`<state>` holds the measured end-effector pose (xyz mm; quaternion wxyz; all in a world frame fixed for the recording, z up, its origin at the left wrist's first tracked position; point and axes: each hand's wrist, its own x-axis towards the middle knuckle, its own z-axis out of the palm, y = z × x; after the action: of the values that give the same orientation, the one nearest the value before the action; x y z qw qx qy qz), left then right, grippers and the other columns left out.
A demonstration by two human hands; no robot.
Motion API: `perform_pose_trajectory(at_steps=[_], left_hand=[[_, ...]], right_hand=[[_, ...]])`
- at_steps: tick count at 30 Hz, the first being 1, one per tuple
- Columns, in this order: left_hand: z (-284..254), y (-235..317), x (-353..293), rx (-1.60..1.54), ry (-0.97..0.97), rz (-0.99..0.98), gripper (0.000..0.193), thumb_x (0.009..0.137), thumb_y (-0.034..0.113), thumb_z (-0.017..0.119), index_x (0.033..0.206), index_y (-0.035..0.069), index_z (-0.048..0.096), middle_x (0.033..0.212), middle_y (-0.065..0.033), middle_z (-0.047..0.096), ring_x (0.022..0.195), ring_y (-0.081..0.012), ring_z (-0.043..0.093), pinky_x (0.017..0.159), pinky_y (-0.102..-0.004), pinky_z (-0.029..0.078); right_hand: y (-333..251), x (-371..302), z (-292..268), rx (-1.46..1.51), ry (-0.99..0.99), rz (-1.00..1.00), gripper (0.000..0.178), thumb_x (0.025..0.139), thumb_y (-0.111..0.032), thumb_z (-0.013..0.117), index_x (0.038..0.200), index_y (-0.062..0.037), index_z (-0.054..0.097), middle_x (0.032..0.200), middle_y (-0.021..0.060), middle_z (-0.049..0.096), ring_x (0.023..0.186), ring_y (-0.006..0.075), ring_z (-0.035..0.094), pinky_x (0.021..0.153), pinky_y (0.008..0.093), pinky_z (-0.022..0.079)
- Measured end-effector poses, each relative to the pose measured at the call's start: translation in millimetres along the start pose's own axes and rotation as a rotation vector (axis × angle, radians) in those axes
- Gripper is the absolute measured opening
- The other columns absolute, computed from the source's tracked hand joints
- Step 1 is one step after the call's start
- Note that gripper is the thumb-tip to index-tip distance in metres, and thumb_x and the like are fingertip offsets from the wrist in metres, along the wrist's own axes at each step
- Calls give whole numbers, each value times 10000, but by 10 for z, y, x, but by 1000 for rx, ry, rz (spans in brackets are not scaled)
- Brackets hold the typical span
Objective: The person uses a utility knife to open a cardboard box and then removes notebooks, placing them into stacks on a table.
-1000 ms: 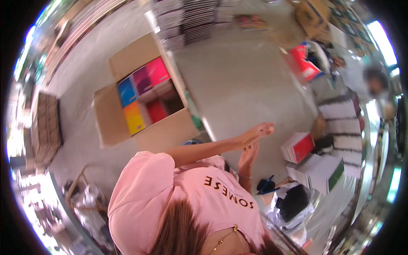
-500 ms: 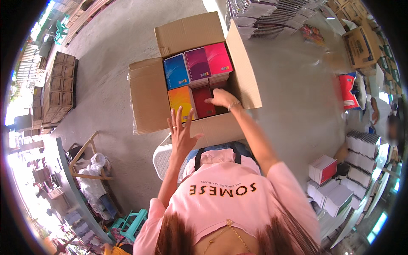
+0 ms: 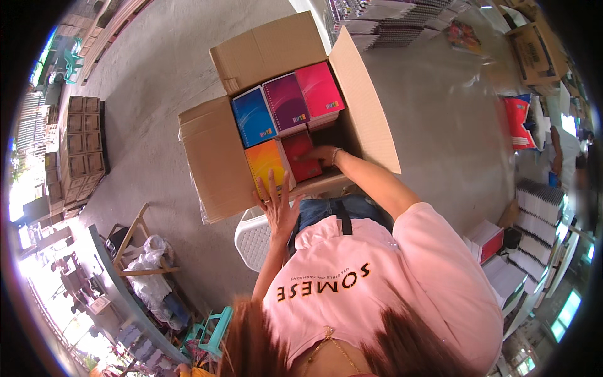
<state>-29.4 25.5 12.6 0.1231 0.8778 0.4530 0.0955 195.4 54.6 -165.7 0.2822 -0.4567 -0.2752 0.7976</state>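
An open cardboard box (image 3: 213,160) in front of me holds stacks of spiral notebooks. In the far row lie a blue notebook (image 3: 254,115), a purple notebook (image 3: 286,100) and a pink notebook (image 3: 319,87). Nearer are a yellow notebook (image 3: 262,157) and a lower-lying red notebook (image 3: 299,146). My left hand (image 3: 279,207) is open, its spread fingers reaching over the yellow notebook at the box's near side. Inside the box, my right hand (image 3: 323,155) lies at the red notebook, fingers stretched onto its cover. Some of its fingers are in shadow beside a dark gap.
A white plastic stool (image 3: 251,242) stands by the box's near left. Stacked notebooks (image 3: 389,22) lie beyond it; more stacks (image 3: 534,213) are at right, near another person's arm (image 3: 556,151). Piled cartons (image 3: 83,144) and a wooden frame (image 3: 135,235) are on the left.
My right hand has moved deeper into the box over the red notebook. My left hand remains at the yellow stack. The view has shifted and the box appears turned slightly.
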Motion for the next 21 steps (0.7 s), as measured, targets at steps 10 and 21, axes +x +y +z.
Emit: perform_pose_trajectory(at_steps=[10,21], left_hand=[[61,-13,-2,101,-16,-3,777,745,395,747,1424,271,390,1550,-81,183,1430,-373,86,1122,-573,39],[82,-45,-46,189,-16,14,792,757,435,728,1429,210,375,1551,-133,171,1434,-384,61,1118,-566,29]], right_hand=[[-343,-229,324,28,47,152,839,636,-478,849,1310,-112,511,1398,74,466,1312,188,369,1057,392,288],[-493,-323,524,54,178,315,863,621,-505,849,1321,-132,509,1358,45,497,1244,181,404,1038,387,256]])
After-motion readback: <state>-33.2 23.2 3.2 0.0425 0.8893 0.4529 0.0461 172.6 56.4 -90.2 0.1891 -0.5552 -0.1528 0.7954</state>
